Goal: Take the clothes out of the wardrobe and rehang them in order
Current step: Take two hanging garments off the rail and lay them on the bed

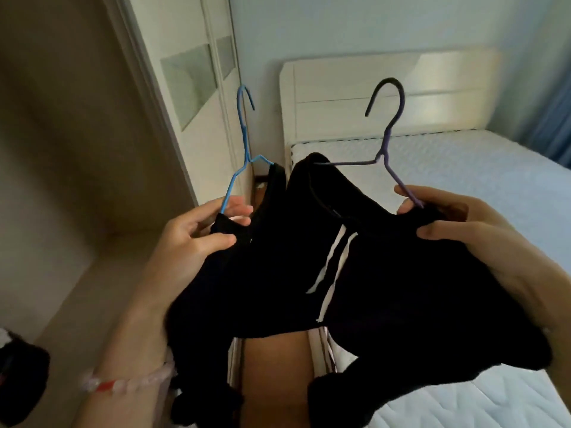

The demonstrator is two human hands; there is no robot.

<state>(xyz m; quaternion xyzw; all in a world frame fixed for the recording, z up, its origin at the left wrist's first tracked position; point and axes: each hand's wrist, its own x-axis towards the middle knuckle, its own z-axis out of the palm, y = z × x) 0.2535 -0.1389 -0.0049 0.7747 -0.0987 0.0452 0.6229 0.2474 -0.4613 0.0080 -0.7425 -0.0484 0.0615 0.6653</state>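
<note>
Much of the cloth is hard to read. Two black garments hang bunched together in front of the foot of the bed [482, 180], and where one ends and the other begins cannot be told. The left garment [216, 291] covers the lower arm of the blue hanger [245, 143]. The right garment [426, 291] swallows most of the purple hanger [386, 140] and shows two white stripes [332, 264]. Both hooks stand free above the cloth, the purple one in front of the headboard [340, 97].

There are two hands. The left hand [197, 230], on the wardrobe side of the bed, has its grip closed, pinching the blue hanger's shoulder end and cloth between thumb and fingers. The right hand [457, 223], over the mattress, has its grip closed round the purple hanger's arm end and the fabric there.

One bead bracelet [123, 383] circles the left wrist. Left of the bed stands a white wardrobe door [185, 88]. A dark object [21, 372], cut off by the frame edge, cannot be identified.
</note>
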